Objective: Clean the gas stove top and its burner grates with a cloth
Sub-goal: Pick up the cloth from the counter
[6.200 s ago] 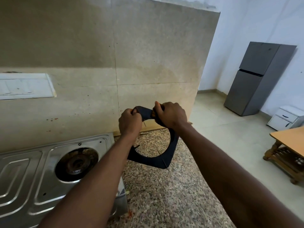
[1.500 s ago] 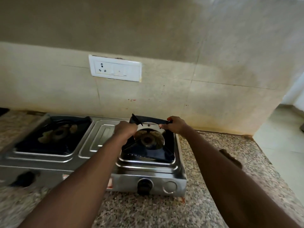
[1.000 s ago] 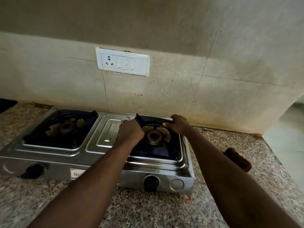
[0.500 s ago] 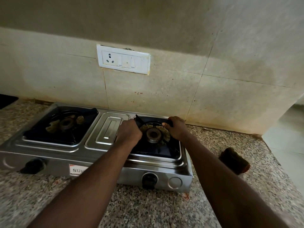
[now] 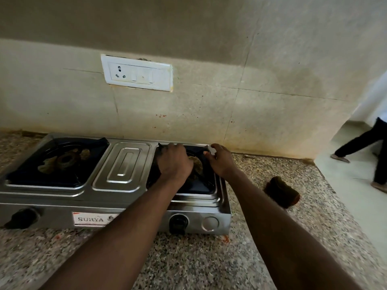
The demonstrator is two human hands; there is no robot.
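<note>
Grate now seated flat; both hands stay on it.

Beige tiled wall fills upper frame, red specks at centre. White socket plate upper left. Speckled granite counter below. Pale floor at right, dim light.

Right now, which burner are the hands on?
The right burner, above the right knob. Both the left hand and right hand rest on its grate; the left burner sits untouched.
</note>
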